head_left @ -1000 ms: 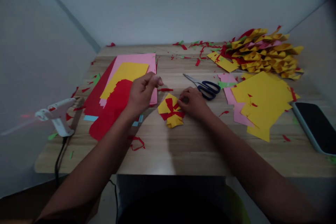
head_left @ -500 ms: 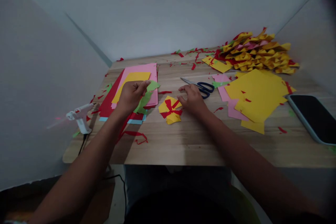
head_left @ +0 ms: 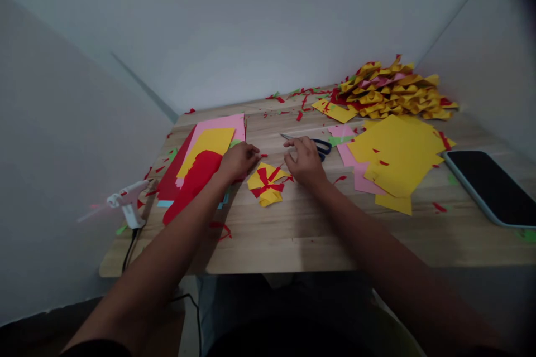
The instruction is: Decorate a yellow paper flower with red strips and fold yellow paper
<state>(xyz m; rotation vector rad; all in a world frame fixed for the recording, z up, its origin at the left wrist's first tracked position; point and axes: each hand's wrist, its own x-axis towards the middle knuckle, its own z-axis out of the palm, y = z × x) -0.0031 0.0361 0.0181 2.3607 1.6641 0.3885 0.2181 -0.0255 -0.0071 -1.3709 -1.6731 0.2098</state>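
Our left hand (head_left: pixel 240 162) hides part of the paper stack (head_left: pixel 218 125), and we cannot tell whether its bunched fingertips pinch anything. Our right hand (head_left: pixel 305 163) covers part of the scissors (head_left: pixel 321 148), its thumb and forefinger apart. The yellow-and-red paper piece (head_left: pixel 267 185) lies on the table (head_left: pixel 268 245) between our hands. We can read no writing; the phone (head_left: pixel 489 187) shows a dark screen.

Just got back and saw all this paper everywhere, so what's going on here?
A person has both hands, left and right, beside a small yellow-and-red paper piece on the table. Scissors lie partly behind the right hand. A glue gun stands at the left, and folded paper pieces are heaped at the back right.
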